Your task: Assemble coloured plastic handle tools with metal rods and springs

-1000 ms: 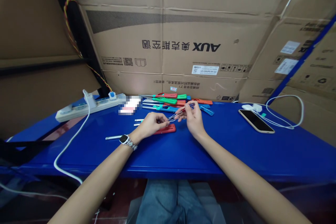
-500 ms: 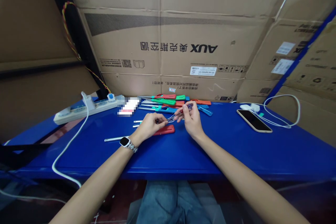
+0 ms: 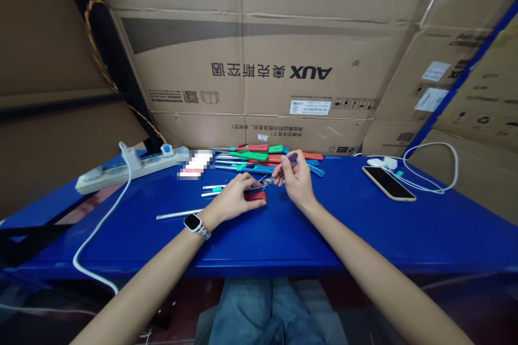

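My left hand (image 3: 231, 198), with a watch on its wrist, is low over the table. Its thumb and fingers lie around the handle of a red long-necked lighter (image 3: 259, 197), whose silver tube shows left of the wrist. My right hand (image 3: 298, 180) is raised beside it, thumb and fingers pinched on a small dark purplish piece (image 3: 293, 158), too covered to name. Thin pale wires or strands (image 3: 267, 182) show between the hands. Past the left hand, silver tubes (image 3: 209, 191) of other lighters stick out, their handles hidden.
Behind my hands lies a pile of long-necked lighters, among them a green one (image 3: 254, 156). A power strip (image 3: 121, 172) and white cable are at left, a phone (image 3: 388, 183) and charging cable at right. Cardboard (image 3: 259, 38) walls the blue table (image 3: 343, 242).
My left hand has loosened its pinch near the strands and lowered onto the red lighter's handle, fingers spreading. My right hand keeps its pinch, barely moved. The view has shifted slightly.
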`<state>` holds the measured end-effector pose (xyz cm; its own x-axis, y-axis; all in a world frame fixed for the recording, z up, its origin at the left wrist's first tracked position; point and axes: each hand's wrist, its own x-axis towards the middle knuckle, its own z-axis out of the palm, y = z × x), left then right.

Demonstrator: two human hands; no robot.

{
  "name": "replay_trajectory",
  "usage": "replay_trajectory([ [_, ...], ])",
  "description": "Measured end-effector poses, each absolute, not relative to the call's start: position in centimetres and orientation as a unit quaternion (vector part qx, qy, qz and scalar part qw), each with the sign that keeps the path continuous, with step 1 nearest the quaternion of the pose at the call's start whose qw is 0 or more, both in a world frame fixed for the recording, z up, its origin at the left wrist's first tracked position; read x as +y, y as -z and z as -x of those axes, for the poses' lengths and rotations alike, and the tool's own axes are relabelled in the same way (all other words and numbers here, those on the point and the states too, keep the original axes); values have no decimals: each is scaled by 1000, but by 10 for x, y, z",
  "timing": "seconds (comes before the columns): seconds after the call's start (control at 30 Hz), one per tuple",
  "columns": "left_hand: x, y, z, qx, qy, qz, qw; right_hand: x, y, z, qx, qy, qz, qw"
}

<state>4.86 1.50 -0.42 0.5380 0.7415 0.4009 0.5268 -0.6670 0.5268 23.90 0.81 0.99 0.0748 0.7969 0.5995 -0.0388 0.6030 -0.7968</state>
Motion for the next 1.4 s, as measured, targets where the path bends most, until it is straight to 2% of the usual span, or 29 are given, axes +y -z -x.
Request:
replay_trajectory([
  [0.17,17,9,-46,377,-244,-877,168,11,-5,-243,-640,-289,349,620],
  [1.4,19,9,-47,366,-243,-880,181,4,-15,-229,-725,-251,354,534],
])
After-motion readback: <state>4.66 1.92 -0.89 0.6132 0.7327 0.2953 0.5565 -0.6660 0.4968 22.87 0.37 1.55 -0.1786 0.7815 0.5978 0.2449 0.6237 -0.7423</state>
